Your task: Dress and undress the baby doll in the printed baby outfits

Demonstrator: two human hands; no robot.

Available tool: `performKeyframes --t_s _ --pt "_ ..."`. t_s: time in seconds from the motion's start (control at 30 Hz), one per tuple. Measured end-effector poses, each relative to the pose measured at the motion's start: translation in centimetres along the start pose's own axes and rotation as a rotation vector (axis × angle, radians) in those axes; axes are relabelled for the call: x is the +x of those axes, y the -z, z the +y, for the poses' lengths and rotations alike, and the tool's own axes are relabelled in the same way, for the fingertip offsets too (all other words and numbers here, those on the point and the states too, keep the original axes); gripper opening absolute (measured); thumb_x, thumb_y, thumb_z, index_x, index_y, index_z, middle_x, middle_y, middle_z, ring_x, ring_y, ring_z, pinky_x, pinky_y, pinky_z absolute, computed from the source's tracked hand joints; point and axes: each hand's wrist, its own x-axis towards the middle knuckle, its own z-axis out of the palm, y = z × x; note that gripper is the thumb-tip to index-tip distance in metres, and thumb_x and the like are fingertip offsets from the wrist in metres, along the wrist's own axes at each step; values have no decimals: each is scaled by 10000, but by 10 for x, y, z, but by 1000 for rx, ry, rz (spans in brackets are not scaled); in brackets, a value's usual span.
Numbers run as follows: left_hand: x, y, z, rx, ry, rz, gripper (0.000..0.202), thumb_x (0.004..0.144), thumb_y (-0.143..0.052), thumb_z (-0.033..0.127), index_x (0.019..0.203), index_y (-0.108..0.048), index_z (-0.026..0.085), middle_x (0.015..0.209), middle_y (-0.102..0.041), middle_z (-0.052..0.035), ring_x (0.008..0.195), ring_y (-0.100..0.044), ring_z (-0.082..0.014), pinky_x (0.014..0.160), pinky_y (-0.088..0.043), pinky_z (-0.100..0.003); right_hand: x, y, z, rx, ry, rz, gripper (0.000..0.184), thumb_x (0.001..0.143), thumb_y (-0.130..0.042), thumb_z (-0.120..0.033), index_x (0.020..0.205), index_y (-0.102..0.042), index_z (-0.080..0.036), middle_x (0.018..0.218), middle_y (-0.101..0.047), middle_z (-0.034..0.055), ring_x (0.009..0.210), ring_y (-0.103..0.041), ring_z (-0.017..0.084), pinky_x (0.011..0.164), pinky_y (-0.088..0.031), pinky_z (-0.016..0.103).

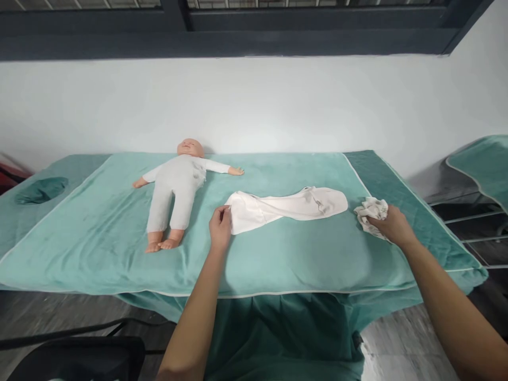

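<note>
My left hand (pixel 220 226) is closed at the left end of a long off-white cloth piece (pixel 273 208), its thumb and fingertips pinching the edge. This piece lies stretched out sideways, wide at the left end, narrower in the middle and rounded at the right, with some folds there. I cannot tell what kind of cloth item it is. My right hand (pixel 392 226) grips a crumpled white cloth (pixel 372 212) with a faint print, to the right of the off-white piece. Left of my left hand, a baby doll (pixel 177 177) with a white fabric body lies on its back, arms spread.
A green velvety cover (pixel 293 259) with pale piping spreads over the bed. A face hole (pixel 42 190) shows at its left end. Behind is a white wall (pixel 254 106). A black chair (pixel 79 360) stands lower left, and another green-covered piece (pixel 484 164) at right.
</note>
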Motion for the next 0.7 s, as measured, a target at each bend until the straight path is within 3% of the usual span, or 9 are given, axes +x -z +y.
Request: performKeyframes --t_s 0.07,0.17,0.27,0.37,0.47,0.57,0.63,0.7 --pt "-1 0 0 -10 8 -2 281 906 -589 426 1032 -693 197 984 -699 -43 901 -622 -182 837 -478 -294 -2 1 0 -113 19 -44 483 618 -822 -516 916 -583 -220 1045 -642 214 1092 -575 416 942 -417 529" --pt "-1 -1 0 -14 27 0 294 899 -594 436 1048 -691 201 868 -652 -12 781 -581 -157 736 -455 -268 -10 8 -10 -158 146 76 784 620 -853 -499 1262 -554 -162 1394 -521 272 1363 -421 448 1140 -298 553" --pt "-1 -1 0 -28 26 -4 313 860 -644 422 1081 -680 203 774 -579 22 683 -514 -134 665 -417 -251 -21 7 -34 -98 297 206 719 743 -787 -482 1336 -541 -157 1486 -464 240 1447 -350 404 1211 -235 538" --pt "-1 -2 1 -17 35 -9 322 820 -684 384 1083 -673 199 797 -597 16 693 -522 -134 692 -438 -259 -23 -12 -70 48 423 203 580 854 -673 -469 1322 -550 -150 1434 -514 213 1397 -423 357 1186 -314 539" --pt "-2 0 4 40 30 34 282 831 -653 332 1077 -659 194 898 -630 -23 771 -573 -162 727 -478 -287 -11 -43 -116 225 505 38 428 916 -563 -413 1261 -577 -160 1299 -602 174 1264 -541 311 1128 -417 509" --pt "-1 -1 13 213 -179 138 227 850 -618 259 1064 -643 189 1117 -610 -97 1048 -592 -231 906 -502 -363 6 -73 -163 215 540 -219 325 935 -478 -284 1205 -618 -171 1311 -615 156 1283 -534 303 1137 -421 487" --pt "2 -7 22 331 -360 110 212 875 -587 222 1077 -641 191 1191 -598 -118 1168 -553 -255 1027 -460 -403 14 -87 -189 149 538 -379 328 927 -460 -226 1199 -636 -175 1318 -624 143 1279 -539 316 1119 -434 504" --pt "6 -17 34 404 -503 -16 221 908 -544 201 1107 -641 198 1183 -627 -114 1180 -549 -257 1079 -426 -417 19 -98 -208 106 550 -493 314 893 -517 -210 1169 -663 -183 1262 -662 128 1197 -593 333 1067 -472 522"
